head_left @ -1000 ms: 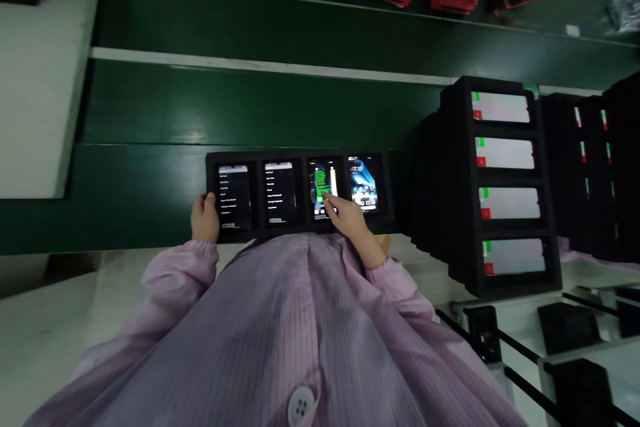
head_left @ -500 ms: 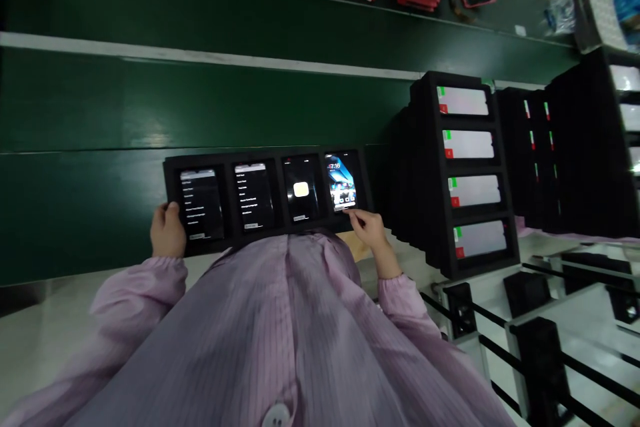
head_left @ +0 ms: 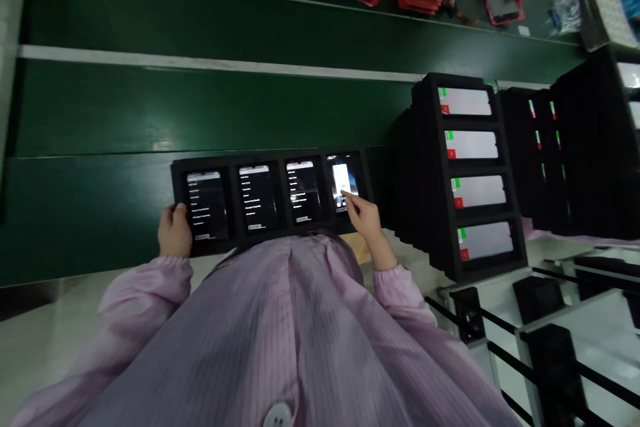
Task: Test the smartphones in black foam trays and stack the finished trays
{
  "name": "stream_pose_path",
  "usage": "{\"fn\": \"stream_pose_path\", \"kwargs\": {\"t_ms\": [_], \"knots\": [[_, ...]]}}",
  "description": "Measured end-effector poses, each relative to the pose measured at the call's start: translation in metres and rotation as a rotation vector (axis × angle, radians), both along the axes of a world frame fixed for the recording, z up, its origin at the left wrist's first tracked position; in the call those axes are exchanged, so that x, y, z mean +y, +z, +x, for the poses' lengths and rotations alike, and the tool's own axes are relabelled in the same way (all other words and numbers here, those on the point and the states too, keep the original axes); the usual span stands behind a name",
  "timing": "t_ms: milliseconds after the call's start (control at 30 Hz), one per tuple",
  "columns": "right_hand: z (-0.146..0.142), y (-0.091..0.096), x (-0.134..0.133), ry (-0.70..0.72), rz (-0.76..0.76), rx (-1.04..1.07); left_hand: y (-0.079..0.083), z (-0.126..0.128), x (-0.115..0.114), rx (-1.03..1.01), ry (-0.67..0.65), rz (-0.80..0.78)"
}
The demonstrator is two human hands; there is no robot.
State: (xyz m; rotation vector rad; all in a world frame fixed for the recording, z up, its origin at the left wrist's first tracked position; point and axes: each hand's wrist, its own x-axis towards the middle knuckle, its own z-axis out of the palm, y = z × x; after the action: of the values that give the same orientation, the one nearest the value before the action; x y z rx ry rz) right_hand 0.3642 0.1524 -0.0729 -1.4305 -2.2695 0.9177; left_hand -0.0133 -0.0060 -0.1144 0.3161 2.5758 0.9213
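A worker in a pale pink striped smock bends over a black foam tray (head_left: pixel 176 177) holding four phones in a row, set along the near edge of the dark green table (head_left: pixel 125 113). The right hand (head_left: pixel 366 217), forefinger out and the other fingers curled, touches the screen of the rightmost phone (head_left: pixel 344 180), which half a second ago showed a blue home screen and now glows with a white panel. The third phone (head_left: pixel 303 191), blank but for a pale square a moment earlier, now lists white menu text like its two neighbours to the left, which suggests the worker is bringing each handset to the same screen, with this last one in progress. The left hand (head_left: pixel 175 232) grips the tray's left near corner, thumb on top, as before.

The tray looks soft and matte, its pockets cut square; the glass faces are glossy and flat. At the table's right end stand stacked black foam trays (head_left: pixel 435 180) of film-covered phones bearing green and red tabs, though their detail is too small to read.
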Motion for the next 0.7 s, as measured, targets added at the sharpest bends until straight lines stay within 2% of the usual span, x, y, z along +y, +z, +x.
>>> {"fn": "stream_pose_path", "kwargs": {"t_ms": [100, 300, 700], "knots": [[-0.003, -0.004, 0.004, -0.002, -0.026, -0.043, 0.001, 0.0, 0.0, -0.005, 0.001, 0.003], [0.01, -0.008, 0.01, -0.167, 0.021, -0.041, 0.001, 0.001, 0.001, 0.004, 0.01, 0.016], [0.003, -0.005, 0.005, -0.044, -0.05, -0.03, 0.003, 0.001, 0.001, -0.004, 0.009, -0.01]]}}
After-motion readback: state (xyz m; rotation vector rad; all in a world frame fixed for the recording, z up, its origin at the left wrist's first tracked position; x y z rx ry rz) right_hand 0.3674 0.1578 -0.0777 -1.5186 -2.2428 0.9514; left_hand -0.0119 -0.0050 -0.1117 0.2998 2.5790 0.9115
